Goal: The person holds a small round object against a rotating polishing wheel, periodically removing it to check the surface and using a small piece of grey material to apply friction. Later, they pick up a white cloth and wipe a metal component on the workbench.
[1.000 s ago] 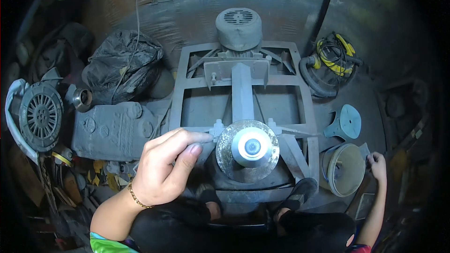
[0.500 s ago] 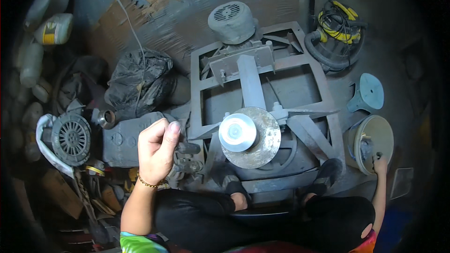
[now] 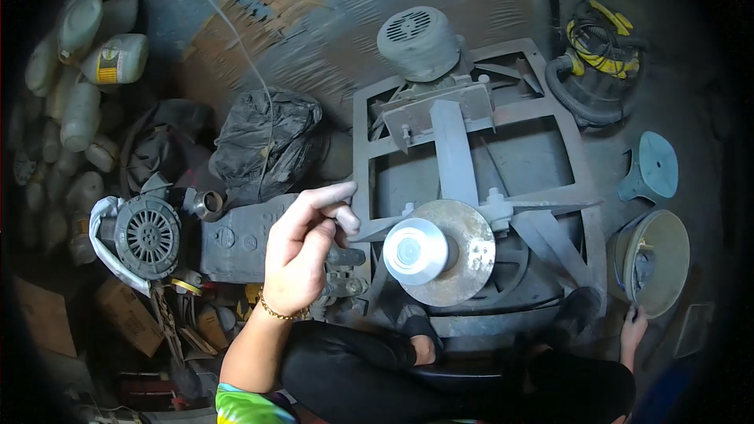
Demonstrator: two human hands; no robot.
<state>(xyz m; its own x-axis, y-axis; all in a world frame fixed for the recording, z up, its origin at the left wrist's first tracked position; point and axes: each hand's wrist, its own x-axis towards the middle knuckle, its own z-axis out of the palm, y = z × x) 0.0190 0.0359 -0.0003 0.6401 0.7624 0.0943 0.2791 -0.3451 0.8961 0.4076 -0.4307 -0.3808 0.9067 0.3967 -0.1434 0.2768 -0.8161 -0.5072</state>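
My left hand (image 3: 302,255), with a gold bracelet (image 3: 280,308) at the wrist, is raised left of the round metal disc (image 3: 469,263). Its index finger is stretched out and the others are bent; nothing shows in it. A shiny silver cap (image 3: 415,251) stands over the disc's left part, apart from the hand. Low at the right, my right hand (image 3: 633,331) is by the near edge of a cream bucket (image 3: 674,298). Its fingers are drawn together at dark tips, and what they hold, if anything, cannot be made out. Inside the bucket lies a greyish lump (image 3: 644,268).
A metal frame (image 3: 581,180) with a motor (image 3: 420,43) and a flat bar surrounds the disc. A pale blue stool (image 3: 658,165) and a yellow-black vacuum cleaner (image 3: 601,55) stand right. Left are a black bag (image 3: 263,137), a ribbed round machine (image 3: 148,235) and several plastic jugs (image 3: 118,59).
My left hand has gone from a fist with the thumb up to a stretched index finger. My right hand has drawn back from inside the bucket's rim. The whole view has shifted.
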